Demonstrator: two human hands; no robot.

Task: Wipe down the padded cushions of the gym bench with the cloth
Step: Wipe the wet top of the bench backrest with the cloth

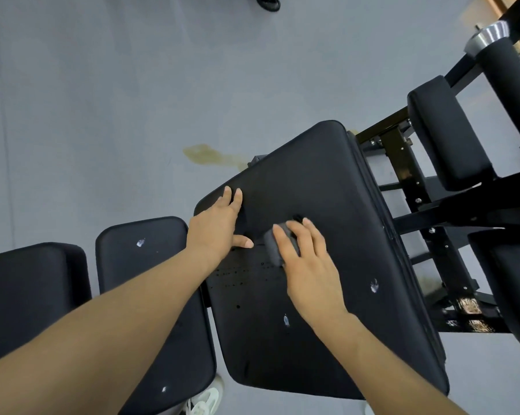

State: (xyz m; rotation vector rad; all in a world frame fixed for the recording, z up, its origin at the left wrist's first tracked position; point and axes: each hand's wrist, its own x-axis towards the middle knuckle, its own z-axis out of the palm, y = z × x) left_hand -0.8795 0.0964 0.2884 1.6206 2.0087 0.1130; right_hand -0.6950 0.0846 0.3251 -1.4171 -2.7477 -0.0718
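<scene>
The gym bench's large black padded cushion fills the middle of the view, with small white scuffs on its near half. A small dark grey cloth lies bunched on it under my right hand, whose fingers press down on the cloth. My left hand rests flat on the cushion's left edge, fingers spread, holding nothing. To the left are two smaller black pads, also scuffed. Another narrow pad sits at the upper right.
The bench's black steel frame runs to the right, with a foam roller capped in metal at the top right. Grey floor surrounds the bench, with a yellowish stain. A white shoe shows at the bottom.
</scene>
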